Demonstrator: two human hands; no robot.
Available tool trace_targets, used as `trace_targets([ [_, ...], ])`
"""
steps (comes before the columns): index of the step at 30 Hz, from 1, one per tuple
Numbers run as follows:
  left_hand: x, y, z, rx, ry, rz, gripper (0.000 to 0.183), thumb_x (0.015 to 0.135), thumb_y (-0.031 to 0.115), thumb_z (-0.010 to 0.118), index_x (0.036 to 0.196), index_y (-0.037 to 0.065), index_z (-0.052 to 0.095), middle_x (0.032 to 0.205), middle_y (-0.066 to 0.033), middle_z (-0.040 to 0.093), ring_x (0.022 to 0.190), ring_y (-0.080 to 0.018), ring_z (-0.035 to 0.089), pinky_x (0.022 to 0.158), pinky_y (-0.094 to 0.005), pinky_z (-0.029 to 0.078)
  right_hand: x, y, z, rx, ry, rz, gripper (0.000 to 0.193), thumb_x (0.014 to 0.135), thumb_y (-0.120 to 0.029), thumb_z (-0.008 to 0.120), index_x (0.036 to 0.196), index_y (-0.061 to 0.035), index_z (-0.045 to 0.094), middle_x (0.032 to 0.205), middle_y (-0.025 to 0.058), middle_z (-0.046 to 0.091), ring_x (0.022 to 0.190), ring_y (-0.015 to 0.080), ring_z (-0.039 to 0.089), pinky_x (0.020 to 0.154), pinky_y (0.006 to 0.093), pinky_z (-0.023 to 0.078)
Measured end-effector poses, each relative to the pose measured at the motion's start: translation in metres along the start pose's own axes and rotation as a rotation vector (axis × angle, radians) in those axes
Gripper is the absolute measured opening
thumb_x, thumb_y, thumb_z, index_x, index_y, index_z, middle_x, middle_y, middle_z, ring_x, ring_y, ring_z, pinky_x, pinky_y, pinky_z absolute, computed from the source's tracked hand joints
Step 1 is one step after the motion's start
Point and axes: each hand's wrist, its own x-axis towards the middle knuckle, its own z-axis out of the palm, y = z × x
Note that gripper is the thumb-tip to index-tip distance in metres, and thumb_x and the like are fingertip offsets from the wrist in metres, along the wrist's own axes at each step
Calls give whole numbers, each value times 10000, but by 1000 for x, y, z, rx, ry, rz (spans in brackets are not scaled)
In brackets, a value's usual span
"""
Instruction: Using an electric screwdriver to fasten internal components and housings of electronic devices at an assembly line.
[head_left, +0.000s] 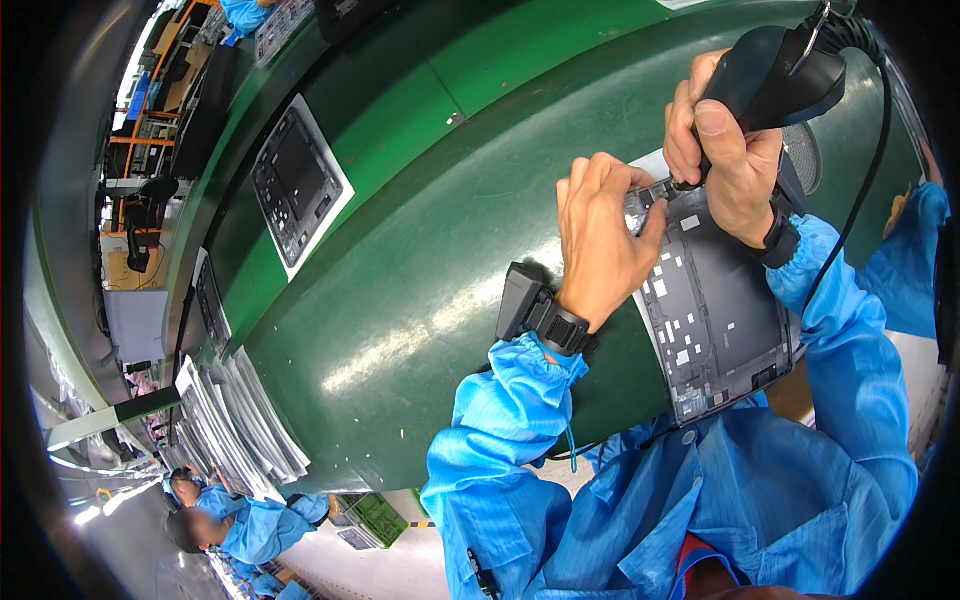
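Observation:
A flat grey device back panel (712, 310) with small white pads lies on the green bench in front of me. My left hand (600, 240) presses down on the panel's upper left corner, fingers spread over it. My right hand (730, 150) grips a dark pistol-shaped electric screwdriver (775, 75), its tip down at the panel's top edge, just right of my left fingers. A black cable (868, 160) runs from the tool down the right side. Both wrists wear black bands over blue sleeves.
The green bench surface (420, 260) curves away to the left. Another grey panel on a white sheet (300, 185) lies farther along it, and a stack of similar sheets (235, 415) sits at the lower left. People in blue coats (250, 530) work below that.

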Motion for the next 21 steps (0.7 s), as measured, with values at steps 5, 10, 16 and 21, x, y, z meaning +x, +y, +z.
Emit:
trace_targets([
  [5,2,2,0,4,-11,5,232,726,79,798,921,44,676,899,-77,614,893,-266,568,809,-377,390,1,-2,-1,-19,-14,-31,305,1019,-289,601,1044,-24,452,606,27,458,477,85,413,435,236,360],
  [10,5,6,2,42,-5,39,227,729,78,800,924,54,688,913,-83,628,901,-281,574,812,-384,406,-2,2,3,115,204,14,154,956,-146,708,965,-38,598,601,-35,528,491,34,447,472,221,350],
  [16,2,9,-3,93,-47,4,235,724,51,813,931,61,702,894,-67,633,865,-234,572,805,-355,415,8,-43,-96,-162,296,-184,328,1070,-333,495,1164,-19,478,649,33,463,480,93,432,450,251,395],
  [21,6,12,1,96,-58,12,234,727,47,816,929,52,700,899,-65,638,868,-231,578,817,-356,426,-5,-48,-122,-128,370,-204,288,1068,-280,525,929,-28,514,624,14,500,471,73,468,458,230,407],
])
